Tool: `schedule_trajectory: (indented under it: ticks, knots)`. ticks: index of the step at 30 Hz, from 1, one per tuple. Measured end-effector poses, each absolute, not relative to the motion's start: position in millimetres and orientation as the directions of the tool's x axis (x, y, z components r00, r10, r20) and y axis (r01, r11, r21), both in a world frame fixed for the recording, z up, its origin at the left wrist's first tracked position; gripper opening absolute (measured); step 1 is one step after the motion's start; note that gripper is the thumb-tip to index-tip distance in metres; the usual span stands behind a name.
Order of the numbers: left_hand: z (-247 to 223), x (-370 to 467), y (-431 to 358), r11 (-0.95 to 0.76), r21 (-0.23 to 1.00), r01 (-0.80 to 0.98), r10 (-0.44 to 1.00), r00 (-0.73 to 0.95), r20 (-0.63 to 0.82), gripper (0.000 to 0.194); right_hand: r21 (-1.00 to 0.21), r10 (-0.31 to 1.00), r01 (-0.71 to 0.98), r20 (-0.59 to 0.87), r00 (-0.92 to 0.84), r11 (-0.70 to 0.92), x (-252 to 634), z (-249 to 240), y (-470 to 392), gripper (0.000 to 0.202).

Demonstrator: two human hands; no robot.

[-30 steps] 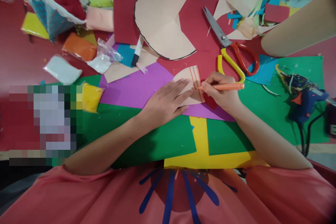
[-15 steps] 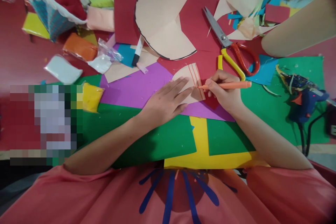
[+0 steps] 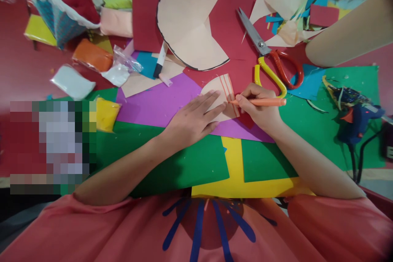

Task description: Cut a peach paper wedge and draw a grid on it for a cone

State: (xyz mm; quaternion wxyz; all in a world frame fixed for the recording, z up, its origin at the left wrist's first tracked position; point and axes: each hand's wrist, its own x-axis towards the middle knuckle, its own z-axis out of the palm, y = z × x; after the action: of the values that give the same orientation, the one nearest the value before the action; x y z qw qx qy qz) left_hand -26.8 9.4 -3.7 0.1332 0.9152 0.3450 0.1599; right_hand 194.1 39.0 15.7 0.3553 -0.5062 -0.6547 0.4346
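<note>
A small cream paper piece (image 3: 219, 84) with orange lines along its right side lies on purple and red paper. My left hand (image 3: 198, 114) rests flat on it, fingers stretched out. My right hand (image 3: 259, 108) grips an orange marker (image 3: 270, 102), its tip touching the paper near the lines. Just beyond the right hand lie open scissors (image 3: 262, 47) with one red and one yellow handle. A larger cream cutout (image 3: 187, 28) with a black outline sits farther back.
Packets of clay, such as an orange one (image 3: 92, 55), lie at the left by a teal cone (image 3: 61, 18). A blue glue gun (image 3: 356, 120) is at the right, with a cardboard tube (image 3: 350, 35) and paper scraps (image 3: 288, 6) behind. Green sheets (image 3: 184, 159) lie in front.
The marker and my right hand have shifted slightly left, bringing the tip further in over the cream paper piece. My left hand stays in place on it.
</note>
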Motion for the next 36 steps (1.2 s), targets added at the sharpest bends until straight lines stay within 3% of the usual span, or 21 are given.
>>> schedule_trajectory:
  ticks: [11,26,36]
  knots:
    - [-1.6,-26.4,9.7,-0.746,0.315,0.587,0.659,0.718,0.223,0.044,-0.945,0.972,0.324,-0.042,-0.232,0.036,192.0,24.0,38.4,0.028]
    - [-0.6,-26.5,9.9,-0.722,0.361,0.591,0.675,0.715,0.181,0.045,-0.918,0.971,0.387,-0.009,-0.238,0.087,191.0,21.0,37.8,0.035]
    - [-2.2,-26.1,10.1,-0.721,0.364,0.590,0.677,0.712,0.186,0.044,-0.964,0.969,0.262,-0.032,-0.247,0.035,190.5,25.6,39.5,0.026]
